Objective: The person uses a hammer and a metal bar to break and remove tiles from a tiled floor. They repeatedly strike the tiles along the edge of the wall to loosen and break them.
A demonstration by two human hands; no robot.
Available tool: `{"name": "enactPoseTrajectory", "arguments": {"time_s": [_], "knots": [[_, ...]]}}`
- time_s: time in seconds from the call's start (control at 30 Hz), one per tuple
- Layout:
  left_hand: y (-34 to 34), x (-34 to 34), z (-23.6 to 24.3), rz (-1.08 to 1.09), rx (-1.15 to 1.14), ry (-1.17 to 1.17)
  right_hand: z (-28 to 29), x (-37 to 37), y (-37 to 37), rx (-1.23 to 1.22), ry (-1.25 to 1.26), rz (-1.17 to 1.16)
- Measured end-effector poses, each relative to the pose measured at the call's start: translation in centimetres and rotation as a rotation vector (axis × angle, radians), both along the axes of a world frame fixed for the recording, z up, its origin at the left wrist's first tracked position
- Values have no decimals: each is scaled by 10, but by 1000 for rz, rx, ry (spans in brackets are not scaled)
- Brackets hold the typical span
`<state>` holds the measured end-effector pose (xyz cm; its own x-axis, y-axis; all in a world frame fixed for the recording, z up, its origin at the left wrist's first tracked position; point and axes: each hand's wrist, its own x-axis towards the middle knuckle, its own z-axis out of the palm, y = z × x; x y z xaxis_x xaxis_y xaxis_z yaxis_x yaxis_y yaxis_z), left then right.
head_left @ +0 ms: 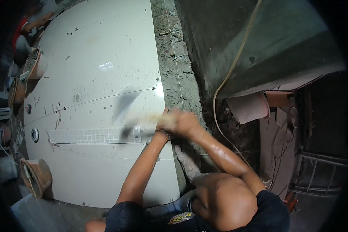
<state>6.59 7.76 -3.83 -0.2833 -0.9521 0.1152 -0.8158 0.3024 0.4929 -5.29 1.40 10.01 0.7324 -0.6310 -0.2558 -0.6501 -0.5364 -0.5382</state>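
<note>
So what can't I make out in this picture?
All in the head view:
Pale tool at the hands: motion blur smears its shape.
Left hand and right hand: blurred and overlapping, so finger placement is unclear.
Co-worker at upper left: partly lost in the dark rim.
Metal ladder-like frame: its right end fades into the rim.

My blurred beige tool handle [149, 119], dark-speckled cream tiles [116, 42], white-gridded strip [91, 136] at nine o'clock, grey mortar [187, 87], my black shirt [123, 217]
</note>
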Motion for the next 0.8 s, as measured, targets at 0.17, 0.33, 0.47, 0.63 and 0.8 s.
{"name": "enactPoseTrajectory", "arguments": {"time_s": [0.17, 0.33, 0.47, 0.63, 0.8], "knots": [[4, -5, 29, -29, 131, -231, -45, -25, -37, 71, 185, -866], [10, -18, 10, 43, 104, -277, -54, 10, 35, -75, -119, -315], [16, -21, -3, 53, 41, -240, -36, -4, 19, -139, 70, -155], [22, -25, 23, 53, 87, -244, -46, -41, -30, -32, 45, -816], [14, -33, 44, 32, 301, -334, -57, -37, -3, -14, -14, -726]]}}
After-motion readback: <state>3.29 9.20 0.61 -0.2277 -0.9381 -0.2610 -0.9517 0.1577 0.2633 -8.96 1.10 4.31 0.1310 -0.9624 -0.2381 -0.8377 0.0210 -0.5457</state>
